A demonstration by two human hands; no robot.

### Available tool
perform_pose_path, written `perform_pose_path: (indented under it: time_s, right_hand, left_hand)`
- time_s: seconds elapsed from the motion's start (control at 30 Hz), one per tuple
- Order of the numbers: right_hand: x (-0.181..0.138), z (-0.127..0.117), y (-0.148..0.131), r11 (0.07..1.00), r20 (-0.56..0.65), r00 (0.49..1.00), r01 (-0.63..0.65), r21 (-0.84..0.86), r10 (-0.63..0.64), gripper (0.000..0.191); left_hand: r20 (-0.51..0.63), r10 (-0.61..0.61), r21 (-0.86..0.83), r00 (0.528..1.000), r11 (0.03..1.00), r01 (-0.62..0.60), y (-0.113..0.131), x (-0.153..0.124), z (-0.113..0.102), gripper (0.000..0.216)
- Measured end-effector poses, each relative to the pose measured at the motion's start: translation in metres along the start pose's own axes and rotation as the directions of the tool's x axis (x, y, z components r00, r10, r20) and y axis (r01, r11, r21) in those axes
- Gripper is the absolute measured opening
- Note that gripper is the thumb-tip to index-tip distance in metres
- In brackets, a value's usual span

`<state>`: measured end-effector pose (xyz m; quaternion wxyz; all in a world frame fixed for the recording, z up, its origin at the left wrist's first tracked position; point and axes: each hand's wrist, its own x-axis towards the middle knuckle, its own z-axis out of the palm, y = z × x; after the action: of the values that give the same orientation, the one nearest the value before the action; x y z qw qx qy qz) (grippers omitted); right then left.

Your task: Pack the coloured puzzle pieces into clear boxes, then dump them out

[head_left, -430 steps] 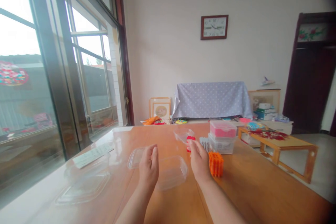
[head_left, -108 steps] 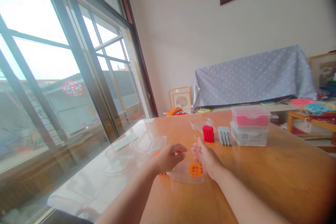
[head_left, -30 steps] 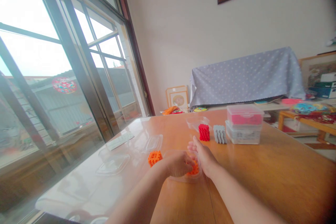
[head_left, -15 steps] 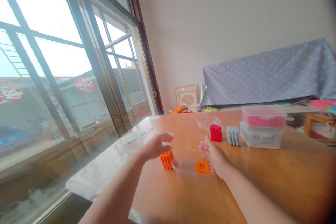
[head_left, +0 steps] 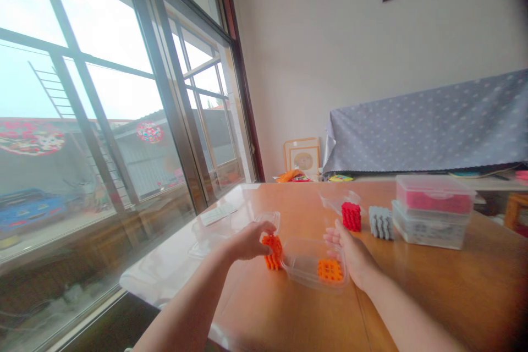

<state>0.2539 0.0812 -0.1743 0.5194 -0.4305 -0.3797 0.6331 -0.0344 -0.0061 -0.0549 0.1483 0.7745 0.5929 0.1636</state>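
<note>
My left hand (head_left: pixel 252 242) curls around a stack of orange interlocking plastic blocks (head_left: pixel 273 256), fingers over its top and thumb on its near side. The stack stands upright on the table, just left of a clear plastic container (head_left: pixel 297 275). Inside the container, at its right end, lies a smaller orange block piece (head_left: pixel 329 270). My right hand (head_left: pixel 352 250) is at the container's right side, fingers stretched out and apart, holding nothing; whether it touches the rim I cannot tell. Behind it stand a red block stack (head_left: pixel 351 216) and a grey block stack (head_left: pixel 381 223).
Two stacked clear boxes (head_left: pixel 432 225), the upper with pink-red contents, stand at the right of the wooden table (head_left: pixel 313 319). Clear lids or plastic pieces (head_left: pixel 268 220) lie behind my left hand. A paper sheet (head_left: pixel 218 213) lies near the window. A polka-dot cloth (head_left: pixel 424 126) hangs behind.
My left hand has come down from above onto the orange stack and closed around it. My right hand stays beside the container, fingers still spread. The view has shifted slightly left.
</note>
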Motion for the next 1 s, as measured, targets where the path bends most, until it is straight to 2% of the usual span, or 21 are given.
perform_pose_path:
  time_s: [0.2,0.37,0.5,0.67,0.8,1.0]
  right_hand:
    - [0.001,0.0,0.001,1.0,-0.003,1.0,-0.012,-0.001,0.012,0.057]
    - [-0.002,0.003,0.0,1.0,-0.001,1.0,0.015,-0.019,-0.015,0.061]
    - [-0.005,0.005,-0.002,1.0,-0.01,1.0,0.023,-0.017,-0.024,0.061]
    - [-0.001,0.002,-0.001,1.0,-0.018,0.999,0.028,-0.004,-0.028,0.061]
    - [0.003,0.002,-0.001,0.999,-0.024,0.999,0.04,0.035,-0.039,0.06]
    - [-0.001,0.007,-0.007,0.997,-0.028,0.999,0.033,0.064,-0.031,0.059]
  left_hand:
    - [-0.022,-0.019,-0.042,1.0,0.999,0.018,-0.002,0.003,0.0,0.057]
    - [-0.073,0.092,-0.067,0.993,0.993,-0.097,0.021,0.016,0.005,0.048]
    - [-0.011,0.184,-0.039,0.983,0.982,-0.184,0.053,0.034,0.029,0.046]
    - [0.117,0.211,-0.012,0.971,0.977,-0.211,0.084,0.054,0.07,0.049]
    - [0.179,0.179,-0.014,0.967,0.984,-0.179,0.094,0.061,0.088,0.048]
    - [0.14,0.17,-0.078,0.975,0.984,-0.16,0.091,0.058,0.092,0.036]
